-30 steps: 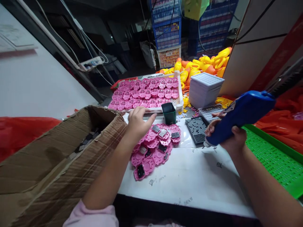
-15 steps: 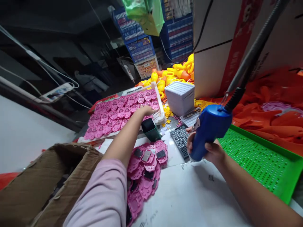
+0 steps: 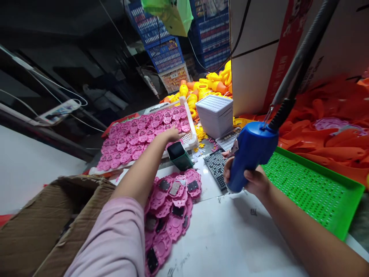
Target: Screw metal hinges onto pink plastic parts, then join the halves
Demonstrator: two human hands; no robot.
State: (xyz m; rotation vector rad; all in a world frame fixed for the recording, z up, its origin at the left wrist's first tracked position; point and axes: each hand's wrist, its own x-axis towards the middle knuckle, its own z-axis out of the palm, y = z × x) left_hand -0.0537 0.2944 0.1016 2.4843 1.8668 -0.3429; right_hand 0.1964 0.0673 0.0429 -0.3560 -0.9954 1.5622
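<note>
My left hand (image 3: 173, 134) reaches over the right part of a white tray (image 3: 190, 141) filled with rows of pink plastic parts (image 3: 142, 134). Its fingers point toward the tray's right side; whether they hold anything is too small to tell. My right hand (image 3: 253, 179) is wrapped round a blue power tool (image 3: 252, 154), which hangs from a coiled cable and is held above the white work surface (image 3: 227, 234). More pink parts with dark squares (image 3: 173, 207) lie heaped between my arms. A dark green box (image 3: 180, 156) stands just below my left hand.
A black perforated tray (image 3: 216, 167) lies left of the tool, with stacked white trays (image 3: 215, 117) behind. At the right is a green tray (image 3: 311, 192) beside orange parts (image 3: 325, 150). An open cardboard box (image 3: 54, 223) stands at the left. Yellow parts (image 3: 201, 90) are piled behind.
The whole view has shifted, so most things appear slightly further left. My left hand remains over the white tray and my right hand still holds the tool.
</note>
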